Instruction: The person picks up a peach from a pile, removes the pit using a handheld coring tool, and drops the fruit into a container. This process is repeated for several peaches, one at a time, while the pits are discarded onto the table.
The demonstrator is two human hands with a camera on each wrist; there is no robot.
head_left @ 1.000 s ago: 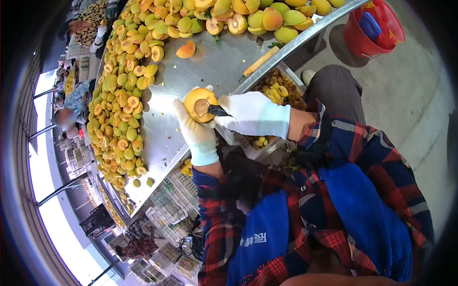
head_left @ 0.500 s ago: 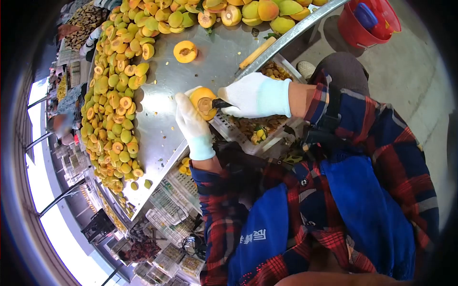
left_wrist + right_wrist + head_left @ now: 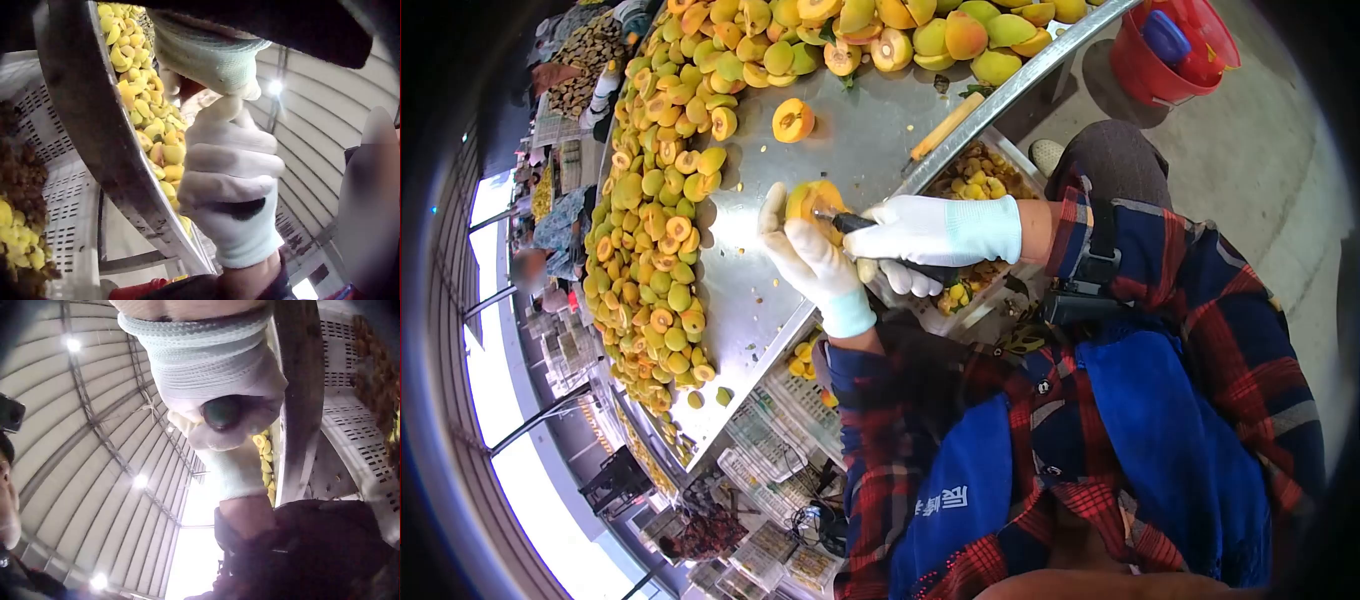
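In the head view my gloved left hand holds a yellow-orange peach half, its cut face turned toward the right hand. My gloved right hand grips a dark-handled tool, whose short metal tip meets the fruit's cut face. Both hands are close together above the table's near edge. In the left wrist view the right hand's fingers curl round the handle. The rounded handle end sticks out of the fist in the right wrist view. The peach half is mostly hidden in both wrist views.
A metal table bears a large pile of cut peaches. One peach half lies apart, cut face up. A wooden-handled tool lies along the metal rim. Below stands a crate with fruit scraps; a red bucket is on the floor.
My right hand has turned and the tool's metal tip now shows on the cut face. The held peach half has tilted. The loose half on the table has rolled cut face up.
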